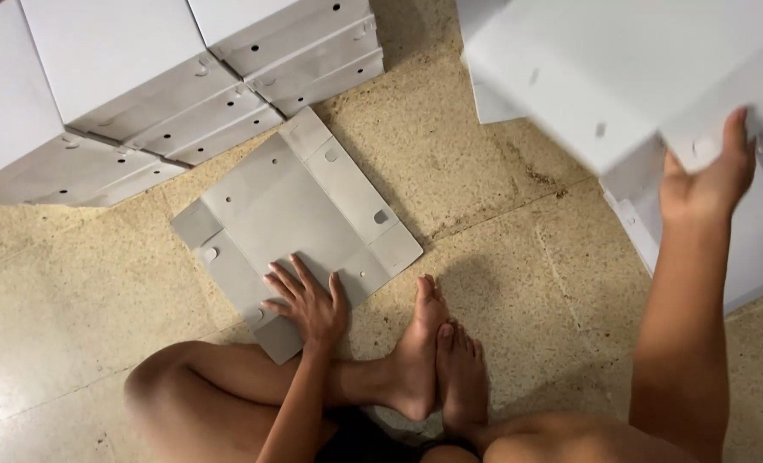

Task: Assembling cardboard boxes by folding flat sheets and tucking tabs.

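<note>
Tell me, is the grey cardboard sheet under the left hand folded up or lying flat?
Flat. The grey cardboard sheet lies spread on the speckled floor, its side flaps unfolded, with the left hand pressing on its near edge.

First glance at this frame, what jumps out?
The flat grey cardboard sheet on the floor at centre, with the left hand pressed flat on its near edge. At upper right, the right hand lifts a folded white box; more white boxes are stacked at upper left.
</note>
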